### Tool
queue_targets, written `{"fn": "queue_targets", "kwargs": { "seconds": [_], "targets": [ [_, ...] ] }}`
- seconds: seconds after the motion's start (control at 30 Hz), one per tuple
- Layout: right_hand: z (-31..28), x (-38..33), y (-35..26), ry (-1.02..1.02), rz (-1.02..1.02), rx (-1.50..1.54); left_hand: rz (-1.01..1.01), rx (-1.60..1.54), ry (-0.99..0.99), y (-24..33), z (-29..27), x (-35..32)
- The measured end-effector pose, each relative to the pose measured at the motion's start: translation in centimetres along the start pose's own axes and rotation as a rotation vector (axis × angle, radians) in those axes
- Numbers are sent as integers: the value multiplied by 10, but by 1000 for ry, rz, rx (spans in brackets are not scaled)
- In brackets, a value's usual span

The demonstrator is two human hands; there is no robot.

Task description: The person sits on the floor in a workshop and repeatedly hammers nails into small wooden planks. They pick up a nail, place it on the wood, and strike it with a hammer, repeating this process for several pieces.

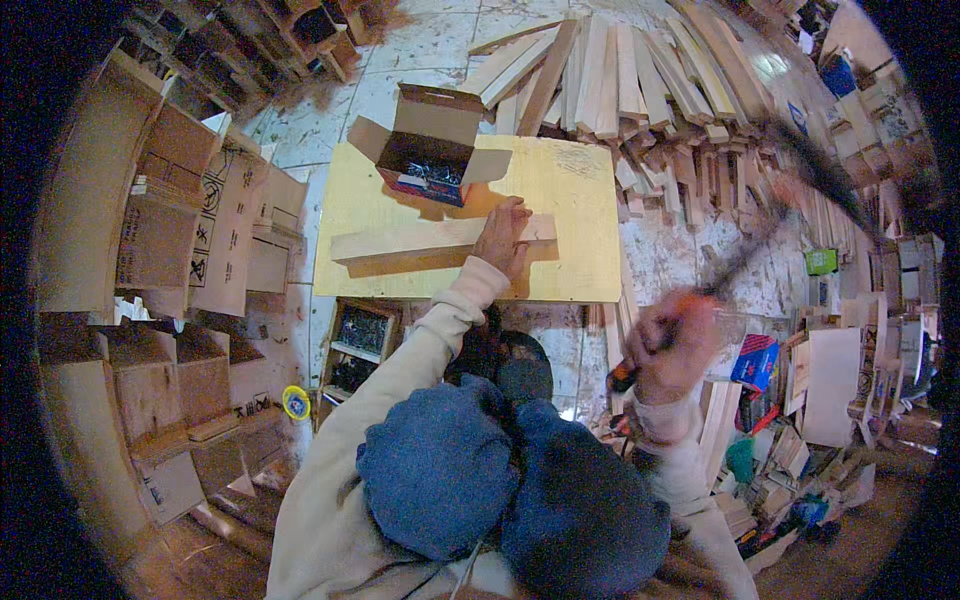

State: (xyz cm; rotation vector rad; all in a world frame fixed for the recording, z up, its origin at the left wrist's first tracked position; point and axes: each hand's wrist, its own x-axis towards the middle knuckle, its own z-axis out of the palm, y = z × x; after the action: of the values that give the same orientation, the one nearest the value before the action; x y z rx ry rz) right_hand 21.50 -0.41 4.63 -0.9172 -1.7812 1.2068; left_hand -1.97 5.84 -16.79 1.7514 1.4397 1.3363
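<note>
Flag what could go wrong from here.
The left hand lies across the wooden bar, so a stray blow from the blurred hammer-like tool in the right hand could catch its fingers. The open carton stands close to the bar on the yellow tabletop; jolts or a knock might shift or tip it.

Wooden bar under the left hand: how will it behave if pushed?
Probably stiff: the wooden bar looks thick and straight. Unlikely to roll, given its squared edges and flat faces. Pushed at its free left end, it might pivot, since the left hand holds it near the right end.
</note>
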Motion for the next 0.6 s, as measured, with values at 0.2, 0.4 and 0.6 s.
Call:
{"fn": "queue_targets", "kwargs": {
  "seconds": [0.2,0.4,0.6],
  "targets": [
    [58,-20,32,-5,305,-571,18,-99,97,22,-7,-8],
    [58,-56,93,315,207,-269,-55,-171,64,14,-5,-3],
    [65,-48,100,81,242,-520,-66,-288,63,13,-10,-5]
  ]
}}
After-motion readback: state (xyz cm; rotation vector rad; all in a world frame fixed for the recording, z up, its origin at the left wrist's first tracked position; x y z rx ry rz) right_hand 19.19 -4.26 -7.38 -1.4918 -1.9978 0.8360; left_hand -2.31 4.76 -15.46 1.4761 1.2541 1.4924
